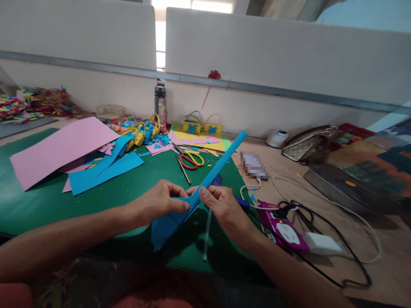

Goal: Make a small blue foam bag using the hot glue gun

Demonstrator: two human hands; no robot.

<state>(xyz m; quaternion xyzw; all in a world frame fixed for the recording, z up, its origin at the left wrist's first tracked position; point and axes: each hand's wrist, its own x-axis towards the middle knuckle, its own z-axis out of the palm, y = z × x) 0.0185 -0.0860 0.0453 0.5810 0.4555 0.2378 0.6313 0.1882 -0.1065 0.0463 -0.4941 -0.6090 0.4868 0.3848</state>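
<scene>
A sheet of blue paper (170,229), with a long narrow folded strip along one side, is held up over the green mat (135,239). My left hand (168,199) pinches it near the middle of the fold, thumb on top. Close beside it my right hand (220,199) grips the same fold between thumb and fingers. The folded end slants up and away to the right; the wider flap hangs down at the near left. Behind my right hand a blue glue gun (242,203) is partly hidden, and a clear glue stick (207,235) shows below the hand.
Scissors (189,161) and a pencil (183,170) lie beyond my hands. Pink paper (64,149) and cut blue paper (105,173) are at left. Small yellow paper bags (212,128) stand at the back. A purple power strip (282,226) with cables and a phone (253,164) lie right.
</scene>
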